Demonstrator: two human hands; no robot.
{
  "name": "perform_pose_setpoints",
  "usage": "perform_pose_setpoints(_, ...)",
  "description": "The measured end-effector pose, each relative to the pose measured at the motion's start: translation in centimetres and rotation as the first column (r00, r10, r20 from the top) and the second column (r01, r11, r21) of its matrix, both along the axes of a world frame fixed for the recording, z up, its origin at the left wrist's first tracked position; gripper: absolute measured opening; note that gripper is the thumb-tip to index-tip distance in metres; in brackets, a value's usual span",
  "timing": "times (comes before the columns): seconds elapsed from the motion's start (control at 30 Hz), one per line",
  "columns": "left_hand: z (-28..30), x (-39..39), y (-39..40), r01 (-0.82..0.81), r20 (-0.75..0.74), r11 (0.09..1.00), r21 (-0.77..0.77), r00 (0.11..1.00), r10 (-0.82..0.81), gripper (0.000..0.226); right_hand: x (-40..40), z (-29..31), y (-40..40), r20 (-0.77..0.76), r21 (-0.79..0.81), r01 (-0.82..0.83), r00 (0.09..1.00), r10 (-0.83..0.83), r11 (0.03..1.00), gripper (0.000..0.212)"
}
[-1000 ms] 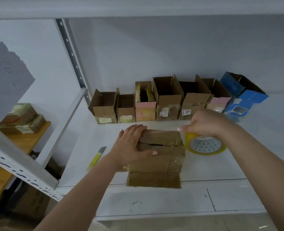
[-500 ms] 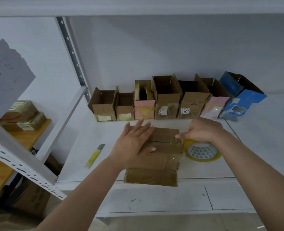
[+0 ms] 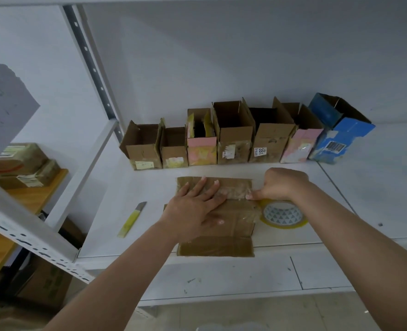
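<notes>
My left hand (image 3: 195, 211) lies flat, fingers straight, on the box (image 3: 221, 247) at the shelf's (image 3: 355, 182) front edge, I judge to pin its flaps while tape goes on. My right hand (image 3: 283, 185) curls round the roll (image 3: 283, 213) at the box's right edge, keeping the strip low on the seam. The knife (image 3: 132, 219) lies just left, handy for cutting.

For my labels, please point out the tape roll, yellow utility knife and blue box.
tape roll (image 3: 282, 213), head view, patterned core
yellow utility knife (image 3: 129, 223), head view, handle middle
blue box (image 3: 341, 137), head view, front face
</notes>
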State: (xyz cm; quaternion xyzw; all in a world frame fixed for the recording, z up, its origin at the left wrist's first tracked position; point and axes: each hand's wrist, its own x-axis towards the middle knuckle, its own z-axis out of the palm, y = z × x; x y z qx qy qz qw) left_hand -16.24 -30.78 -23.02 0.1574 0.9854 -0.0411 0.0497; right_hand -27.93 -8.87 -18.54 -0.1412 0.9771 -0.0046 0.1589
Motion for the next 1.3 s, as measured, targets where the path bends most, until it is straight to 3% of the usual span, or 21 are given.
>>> perform_pose_setpoints(0.13,0.7,-0.1,-0.1,0.015,0.042,1.0,-0.008,0.999,-0.015,0.064,-0.2,-0.4,1.2,0.104,-0.177,0.082,0.992,-0.065,0.981,0.069)
perform_pose_setpoints(0.27,2.9,-0.5,-2.5,0.024,0.118,0.999,-0.04,0.993,-0.019,0.058,0.3,-1.4,1.3,0.22,-0.416,0.176,0.971,-0.089,0.892,0.062)
perform_pose_setpoints(0.37,3.4,-0.6,-1.9,0.011,0.12,0.997,0.082,0.993,-0.021,0.066,0.8,-2.4,1.0,0.22,-0.48,0.201,0.97,-0.104,0.854,0.055)
perform_pose_setpoints(0.43,2.6,-0.2,0.3,-0.028,0.133,0.992,0.127,0.991,0.011,0.072,1.1,-2.7,1.0,0.222,-0.494,0.21,0.969,-0.111,0.844,0.058)
perform_pose_setpoints(0.57,0.7,0.3,2.2,-0.065,0.06,0.998,-0.008,0.996,0.065,0.073,1.9,-2.1,0.5,0.198,-0.412,0.206,0.971,-0.134,0.888,0.062)
perform_pose_setpoints(0.63,1.1,0.3,1.5,-0.086,0.076,0.983,0.16,0.994,0.074,0.07,2.2,-1.5,-0.4,0.09,-0.305,0.164,0.986,-0.143,0.938,0.058)
perform_pose_setpoints(0.67,1.3,0.4,1.1,-0.109,0.075,0.924,0.366,0.993,0.088,0.066,2.4,-1.1,-0.8,0.025,-0.251,0.14,0.99,-0.138,0.958,0.055)
perform_pose_setpoints(0.73,1.7,1.0,-0.1,-0.147,-0.028,0.598,0.788,0.962,0.273,0.047,2.6,-0.6,-1.4,-0.04,-0.201,0.114,0.991,-0.124,0.973,0.048)
perform_pose_setpoints(0.77,1.5,1.2,-1.1,-0.15,-0.087,0.461,0.875,0.886,0.455,0.036,2.6,-0.6,-1.6,-0.034,-0.198,0.112,0.992,-0.121,0.974,0.046)
perform_pose_setpoints(0.8,1.0,1.4,-2.3,-0.195,-0.113,0.397,0.897,0.767,0.632,0.031,2.7,-0.6,-1.6,-0.015,-0.203,0.115,0.993,-0.121,0.972,0.045)
perform_pose_setpoints(0.87,-0.6,1.7,-5.5,-0.479,-0.047,0.369,0.797,0.559,0.828,0.034,2.9,-0.6,-1.6,0.018,-0.217,0.125,0.992,-0.124,0.968,0.044)
perform_pose_setpoints(0.93,-2.7,2.4,-7.8,-0.776,0.083,0.357,0.52,0.461,0.883,0.044,3.0,-0.6,-1.6,0.033,-0.238,0.132,0.991,-0.128,0.962,0.042)
perform_pose_setpoints(0.97,-3.7,2.9,-8.5,-0.847,0.121,0.353,0.396,0.43,0.895,0.045,3.0,-0.5,-1.7,0.037,-0.249,0.134,0.991,-0.128,0.959,0.041)
perform_pose_setpoints(1.03,-5.0,3.5,-9.0,-0.899,0.159,0.339,0.276,0.391,0.907,0.04,3.1,-0.6,-1.7,0.044,-0.264,0.131,0.991,-0.123,0.956,0.039)
perform_pose_setpoints(1.17,-5.2,2.8,-9.8,-0.901,0.291,0.232,0.367,0.348,0.891,0.04,3.3,-0.6,-1.6,0.06,-0.294,0.142,0.99,-0.13,0.945,0.038)
perform_pose_setpoints(1.3,-3.4,2.2,-10.6,-0.902,0.309,0.266,0.341,0.375,0.874,0.031,3.3,-0.9,-1.1,0.061,-0.354,0.134,0.991,-0.12,0.926,0.036)
